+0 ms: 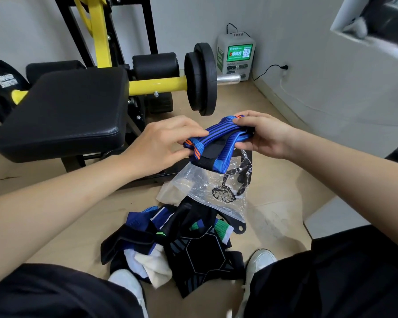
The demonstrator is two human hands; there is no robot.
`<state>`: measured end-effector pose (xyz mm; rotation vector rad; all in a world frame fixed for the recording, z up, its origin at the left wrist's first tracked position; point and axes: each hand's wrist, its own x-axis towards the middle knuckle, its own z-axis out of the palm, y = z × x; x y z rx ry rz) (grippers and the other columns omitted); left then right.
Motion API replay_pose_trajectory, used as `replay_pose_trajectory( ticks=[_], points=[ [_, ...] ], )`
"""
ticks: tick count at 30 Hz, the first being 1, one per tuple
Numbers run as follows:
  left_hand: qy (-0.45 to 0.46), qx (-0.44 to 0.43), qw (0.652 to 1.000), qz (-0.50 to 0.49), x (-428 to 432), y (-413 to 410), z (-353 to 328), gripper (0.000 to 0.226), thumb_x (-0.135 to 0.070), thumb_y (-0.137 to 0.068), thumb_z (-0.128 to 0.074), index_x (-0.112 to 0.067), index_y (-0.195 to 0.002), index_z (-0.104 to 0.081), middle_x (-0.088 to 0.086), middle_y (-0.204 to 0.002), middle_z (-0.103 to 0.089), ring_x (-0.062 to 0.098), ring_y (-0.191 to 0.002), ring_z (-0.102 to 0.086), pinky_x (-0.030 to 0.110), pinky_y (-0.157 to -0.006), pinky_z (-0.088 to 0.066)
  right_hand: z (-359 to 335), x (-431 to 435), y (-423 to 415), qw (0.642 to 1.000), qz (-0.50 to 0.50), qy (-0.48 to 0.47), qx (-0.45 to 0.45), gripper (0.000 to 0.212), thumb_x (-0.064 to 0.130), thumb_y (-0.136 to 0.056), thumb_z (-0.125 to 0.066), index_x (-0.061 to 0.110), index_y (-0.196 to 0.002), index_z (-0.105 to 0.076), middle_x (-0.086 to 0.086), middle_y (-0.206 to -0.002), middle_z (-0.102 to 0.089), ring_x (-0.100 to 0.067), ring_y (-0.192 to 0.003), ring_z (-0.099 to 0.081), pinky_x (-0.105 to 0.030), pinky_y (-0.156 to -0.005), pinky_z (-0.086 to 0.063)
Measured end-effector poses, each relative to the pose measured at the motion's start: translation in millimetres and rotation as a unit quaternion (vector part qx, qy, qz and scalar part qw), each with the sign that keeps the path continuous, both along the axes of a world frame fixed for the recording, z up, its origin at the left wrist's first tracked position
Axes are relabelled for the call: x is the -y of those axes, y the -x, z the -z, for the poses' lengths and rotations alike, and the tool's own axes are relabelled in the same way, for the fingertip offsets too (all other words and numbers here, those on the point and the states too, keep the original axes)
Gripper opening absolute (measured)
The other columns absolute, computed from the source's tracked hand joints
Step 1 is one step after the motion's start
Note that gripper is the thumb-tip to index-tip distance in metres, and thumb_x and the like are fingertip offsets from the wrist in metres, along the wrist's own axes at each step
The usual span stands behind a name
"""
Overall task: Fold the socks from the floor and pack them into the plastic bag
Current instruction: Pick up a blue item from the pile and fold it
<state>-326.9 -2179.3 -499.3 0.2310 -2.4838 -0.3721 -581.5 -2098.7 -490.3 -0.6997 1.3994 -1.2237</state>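
A folded blue sock with black stripes and orange marks is held in the air between both hands. My left hand pinches its left end and my right hand grips its right end. Just below it hangs a clear plastic bag with a black drawing and black drawstring; its top edge seems caught under my right hand. On the floor between my feet lies a pile of socks in black, blue, white and green.
A black and yellow weight bench with weight plates stands to the left and ahead. A white charging box sits in the corner by the wall. My white shoes flank the pile on the tan floor.
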Motion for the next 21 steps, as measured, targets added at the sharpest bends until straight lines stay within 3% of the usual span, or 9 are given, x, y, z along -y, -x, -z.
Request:
replay_pose_trajectory(
  ticks=[5, 9, 12, 15, 17, 19, 21],
  points=[
    [0.054, -0.029, 0.998, -0.006, 0, -2, 2, 0.027, 0.004, -0.09, -0.064, -0.005, -0.114, -0.075, 0.006, -0.112, -0.074, 0.02, -0.102, -0.07, 0.038, -0.088, -0.056, 4, 1, -2, 1.0, -0.008, -0.002, 0.0, 0.014, 0.009, -0.096, -0.059, 0.016, -0.108, -0.057, -0.006, -0.087, -0.066, -0.015, -0.068, -0.069, -0.026, -0.048, -0.056],
    [0.015, -0.03, 0.999, -0.029, 1, -5, 1, 0.025, -0.001, -0.095, -0.06, -0.007, -0.115, -0.074, 0.001, -0.11, -0.074, 0.003, -0.097, -0.064, 0.012, -0.086, -0.047, 7, 0, -3, 1.0, -0.01, 0.01, -0.012, 0.015, 0.008, -0.095, -0.06, 0.016, -0.108, -0.059, -0.007, -0.092, -0.066, -0.02, -0.073, -0.068, -0.029, -0.049, -0.057],
    [-0.145, -0.024, 0.988, -0.04, -5, -4, 1, 0.023, -0.006, -0.096, -0.058, -0.01, -0.112, -0.075, 0.001, -0.111, -0.073, 0.008, -0.099, -0.067, 0.019, -0.08, -0.052, 7, -1, -2, 0.999, -0.011, 0.033, -0.015, 0.016, 0.007, -0.096, -0.06, 0.017, -0.108, -0.059, -0.007, -0.093, -0.065, -0.021, -0.074, -0.067, -0.031, -0.051, -0.058],
    [-0.351, -0.048, 0.932, -0.08, -7, 4, -3, 0.02, -0.018, -0.097, -0.061, -0.018, -0.113, -0.072, 0.001, -0.112, -0.07, 0.008, -0.09, -0.067, 0.023, -0.071, -0.054, 6, -4, -1, 0.996, -0.045, 0.069, -0.024, 0.018, 0.006, -0.095, -0.06, 0.018, -0.109, -0.058, -0.007, -0.094, -0.066, -0.023, -0.076, -0.066, -0.035, -0.056, -0.061],
    [-0.408, -0.012, 0.909, -0.09, -5, 10, -5, 0.028, -0.021, -0.099, -0.063, -0.024, -0.127, -0.064, -0.001, -0.125, -0.063, 0.007, -0.099, -0.064, 0.02, -0.077, -0.052, 5, -4, -3, 0.993, -0.07, 0.095, -0.022, 0.019, 0.005, -0.095, -0.06, 0.019, -0.108, -0.059, -0.006, -0.094, -0.066, -0.023, -0.078, -0.065, -0.038, -0.061, -0.063],
    [-0.481, 0.032, 0.875, -0.035, -6, 12, -5, 0.042, -0.017, -0.102, -0.058, -0.027, -0.142, -0.051, 0.002, -0.14, -0.055, 0.007, -0.119, -0.06, 0.017, -0.092, -0.051, 4, -2, -7, 0.988, -0.096, 0.116, -0.014, 0.023, 0.004, -0.095, -0.059, 0.019, -0.112, -0.058, -0.005, -0.097, -0.065, -0.023, -0.081, -0.065, -0.038, -0.063, -0.063],
    [-0.521, 0.047, 0.851, 0.038, -10, 13, -1, 0.05, -0.01, -0.102, -0.054, -0.027, -0.148, -0.041, 0.004, -0.146, -0.052, 0.015, -0.132, -0.055, 0.027, -0.106, -0.048, 3, -1, -13, 0.985, -0.113, 0.128, -0.008, 0.026, 0.003, -0.095, -0.059, 0.018, -0.116, -0.057, -0.005, -0.099, -0.065, -0.022, -0.08, -0.065, -0.035, -0.061, -0.062]
  ],
)
